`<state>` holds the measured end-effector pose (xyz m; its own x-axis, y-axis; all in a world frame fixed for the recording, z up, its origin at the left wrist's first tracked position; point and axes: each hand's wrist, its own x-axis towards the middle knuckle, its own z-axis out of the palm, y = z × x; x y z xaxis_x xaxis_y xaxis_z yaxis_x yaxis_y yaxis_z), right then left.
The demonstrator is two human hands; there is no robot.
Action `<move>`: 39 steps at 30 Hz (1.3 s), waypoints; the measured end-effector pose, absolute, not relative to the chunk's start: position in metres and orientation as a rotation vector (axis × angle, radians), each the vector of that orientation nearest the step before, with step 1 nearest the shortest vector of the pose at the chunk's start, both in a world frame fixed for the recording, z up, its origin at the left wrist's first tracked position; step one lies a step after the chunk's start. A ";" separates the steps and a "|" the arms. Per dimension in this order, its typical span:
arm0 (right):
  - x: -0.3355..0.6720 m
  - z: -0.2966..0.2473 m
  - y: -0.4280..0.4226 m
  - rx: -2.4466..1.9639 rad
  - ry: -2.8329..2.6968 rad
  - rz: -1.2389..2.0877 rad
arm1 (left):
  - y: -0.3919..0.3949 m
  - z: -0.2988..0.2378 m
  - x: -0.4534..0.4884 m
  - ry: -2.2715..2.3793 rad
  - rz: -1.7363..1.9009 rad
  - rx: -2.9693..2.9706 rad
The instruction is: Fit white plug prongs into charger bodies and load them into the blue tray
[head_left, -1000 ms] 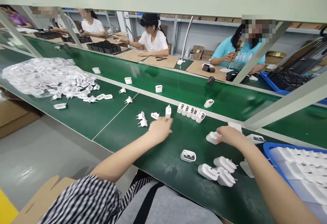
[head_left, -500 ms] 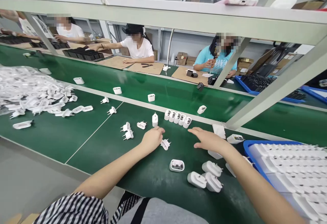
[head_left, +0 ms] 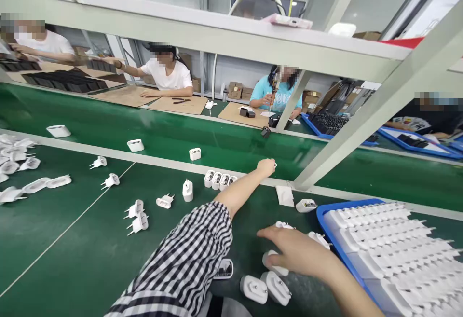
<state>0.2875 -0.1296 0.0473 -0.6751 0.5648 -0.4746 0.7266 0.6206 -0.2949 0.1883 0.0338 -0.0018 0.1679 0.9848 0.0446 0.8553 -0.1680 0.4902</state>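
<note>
Left hand [head_left: 265,167]: right of centre in the frame, over the green strip [head_left: 166,136]; fingers bent in at a white casing [head_left: 276,165], of which only an edge shows. Cannot tell whether they grasp or merely touch it.
Right hand [head_left: 302,250]: lower right of the frame; fingers parted and released, nothing visible in them; partly covers a capped casing [head_left: 272,265], contact not clear.
Row of open casings [head_left: 216,181]: centre of the frame, standing side by side, partly behind the left forearm.
Pinned casing [head_left: 187,190]: just left of the row, upright.
Loose plug caps [head_left: 138,223]: left half of the frame, scattered on the green bench [head_left: 87,249].
Capped pair [head_left: 253,289]: bottom centre, side by side, prongs showing.
Open casing [head_left: 226,268]: beside the checked sleeve [head_left: 173,254], partly hidden by it.
Blue tray [head_left: 349,204]: right of the frame, filled with white pieces in ranks.
White paper [head_left: 285,195]: right of centre, near the tray.
Co-workers [head_left: 170,74]: upper part of the frame, seated beyond the strip.
</note>
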 end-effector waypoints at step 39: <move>0.190 0.033 -0.134 0.395 3.209 0.020 | -0.175 -0.017 0.064 1.172 1.182 1.021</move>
